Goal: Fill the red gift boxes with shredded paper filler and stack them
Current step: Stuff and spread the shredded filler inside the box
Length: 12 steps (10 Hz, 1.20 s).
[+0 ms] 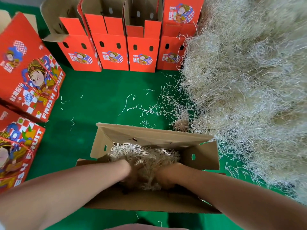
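Filler [144,156] inside open box [149,136] swallows my L hand [131,174] & R hand [166,177]; fingers buried in shreds, can't tell whether they're gripping or spread.

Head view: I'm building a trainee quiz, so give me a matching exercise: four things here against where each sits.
Things:
1. filler heap
2. closed boxes
3. upright boxes
4. near box

Places:
a. far side, in a row
b. bottom centre
c. right side
d. left edge

Pairs: 1-c, 2-d, 3-a, 4-b.
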Available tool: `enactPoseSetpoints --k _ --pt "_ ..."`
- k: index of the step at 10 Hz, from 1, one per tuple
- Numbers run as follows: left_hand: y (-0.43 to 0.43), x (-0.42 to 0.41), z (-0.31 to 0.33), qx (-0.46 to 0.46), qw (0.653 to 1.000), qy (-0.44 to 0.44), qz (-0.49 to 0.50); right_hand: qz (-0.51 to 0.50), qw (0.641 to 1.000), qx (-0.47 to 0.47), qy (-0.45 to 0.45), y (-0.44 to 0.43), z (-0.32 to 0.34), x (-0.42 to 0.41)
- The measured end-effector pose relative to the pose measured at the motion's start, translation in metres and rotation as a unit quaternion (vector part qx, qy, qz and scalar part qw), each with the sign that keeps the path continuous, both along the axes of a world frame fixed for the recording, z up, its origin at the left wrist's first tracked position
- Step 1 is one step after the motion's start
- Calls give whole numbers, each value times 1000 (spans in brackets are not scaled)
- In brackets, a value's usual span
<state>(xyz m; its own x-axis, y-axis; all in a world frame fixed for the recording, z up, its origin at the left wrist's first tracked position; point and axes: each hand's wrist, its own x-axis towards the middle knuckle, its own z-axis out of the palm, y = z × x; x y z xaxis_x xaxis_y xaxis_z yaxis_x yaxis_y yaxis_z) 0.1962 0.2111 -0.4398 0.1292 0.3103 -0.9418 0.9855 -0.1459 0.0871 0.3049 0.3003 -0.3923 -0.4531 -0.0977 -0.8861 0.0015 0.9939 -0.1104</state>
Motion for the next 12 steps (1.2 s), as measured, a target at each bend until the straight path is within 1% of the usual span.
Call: enactPoseSetpoints --k 1,2,3,4,5,6,7,8,9,10,11,12 --pt "0 -9 -11 -52 997 58 -8 46 995 45 -74 13 -3 12" --pt "-1 -26 -9 -59 993 98 40 26 990 91 -106 28 -4 19" --pt "0 -32 1 -25 993 78 89 0 994 89 -69 32 6 13" --pt "7 -22 16 110 982 -12 152 -53 991 70 105 21 17 -7" --pt "18 -19 35 283 949 -31 138 -76 979 32 184 13 11 -14" --pt "20 -28 48 286 950 0 122 -19 998 41 37 18 -2 -6" --pt "6 -38 48 35 994 50 89 36 995 74 -53 36 -9 6" --pt "-6 -33 42 -147 987 58 39 26 999 18 -23 44 -5 8" --pt "-9 -17 39 -122 990 39 -50 -30 998 6 63 35 3 0" --pt "-8 -16 40 185 981 54 30 -30 983 50 171 22 11 -10" --pt "-8 -18 31 274 959 -57 46 -14 995 29 93 21 11 -12" --pt "-12 -18 18 4 995 -30 -93 39 994 -7 -97 22 2 -4"
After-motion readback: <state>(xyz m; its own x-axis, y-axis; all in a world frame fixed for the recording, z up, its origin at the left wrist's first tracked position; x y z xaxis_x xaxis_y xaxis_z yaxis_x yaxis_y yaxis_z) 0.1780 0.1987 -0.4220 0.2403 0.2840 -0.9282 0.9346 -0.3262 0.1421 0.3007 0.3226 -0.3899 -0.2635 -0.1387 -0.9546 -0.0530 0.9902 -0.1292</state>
